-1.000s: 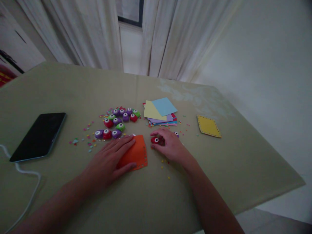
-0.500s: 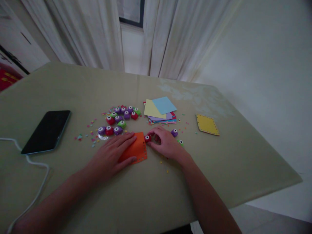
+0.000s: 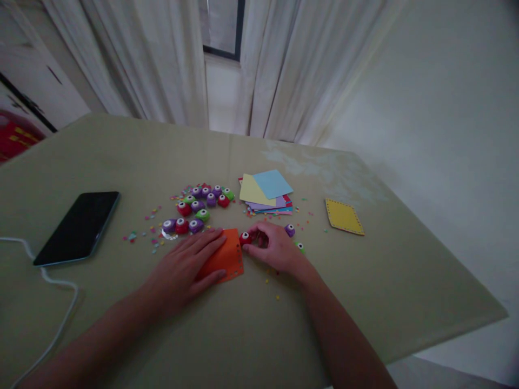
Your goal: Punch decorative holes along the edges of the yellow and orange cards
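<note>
An orange sheet of paper (image 3: 232, 260) lies on the table, with small punched holes along its right and lower edges. My left hand (image 3: 184, 265) rests flat on it, fingers stretched out, covering its left part. At the paper's right edge my right hand (image 3: 275, 246) grips a small red craft punch (image 3: 245, 238) between thumb and fingers. Whether the paper is inside the punch's slot I cannot tell. A purple punch (image 3: 289, 230) and a green punch (image 3: 300, 247) stand just beyond the right hand, the green one partly hidden by it.
Several red, purple and green punches (image 3: 197, 206) are grouped left of centre among paper confetti. Behind my hands lies a stack of coloured paper (image 3: 265, 186). A yellow punched sheet (image 3: 344, 216) is at the right, a black tablet (image 3: 79, 227) with a white cable (image 3: 65, 319) at the left.
The whole view has shifted slightly, so the table sits a little lower. Both hands keep their places on the orange paper and the red punch.
</note>
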A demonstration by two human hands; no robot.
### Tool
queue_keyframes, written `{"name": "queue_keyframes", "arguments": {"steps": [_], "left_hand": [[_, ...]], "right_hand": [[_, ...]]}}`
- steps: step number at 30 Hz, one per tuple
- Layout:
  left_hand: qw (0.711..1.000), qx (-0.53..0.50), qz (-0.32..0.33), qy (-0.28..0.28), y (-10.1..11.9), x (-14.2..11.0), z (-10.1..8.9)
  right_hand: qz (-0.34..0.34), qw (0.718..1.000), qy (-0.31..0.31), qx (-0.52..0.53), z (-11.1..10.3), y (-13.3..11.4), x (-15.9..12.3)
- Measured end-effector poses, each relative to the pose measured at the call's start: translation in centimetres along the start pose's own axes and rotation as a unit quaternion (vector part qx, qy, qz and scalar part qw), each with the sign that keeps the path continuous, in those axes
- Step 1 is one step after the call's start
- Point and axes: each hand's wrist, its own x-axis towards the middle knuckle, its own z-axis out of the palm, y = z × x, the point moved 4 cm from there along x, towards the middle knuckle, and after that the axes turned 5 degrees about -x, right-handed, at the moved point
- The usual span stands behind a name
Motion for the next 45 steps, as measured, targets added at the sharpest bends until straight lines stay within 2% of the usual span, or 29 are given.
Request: {"name": "queue_keyframes", "arguments": {"steps": [30, 36, 45], "left_hand": [[1.0, -0.003, -0.005, -0.009, 0.32, 0.23, -0.53], [1.0, -0.003, -0.007, -0.007, 0.36, 0.18, -0.5], [1.0, 0.006, -0.008, -0.018, 0.62, 0.27, -0.63]], "right_hand": [[0.005, 0.998, -0.009, 0.064, 0.0, 0.6, -0.08], [-0.015, 0.998, -0.03, 0.054, -0.11, 0.64, -0.18], [-0.009, 0.998, -0.054, 0.036, -0.26, 0.38, -0.32]]}}
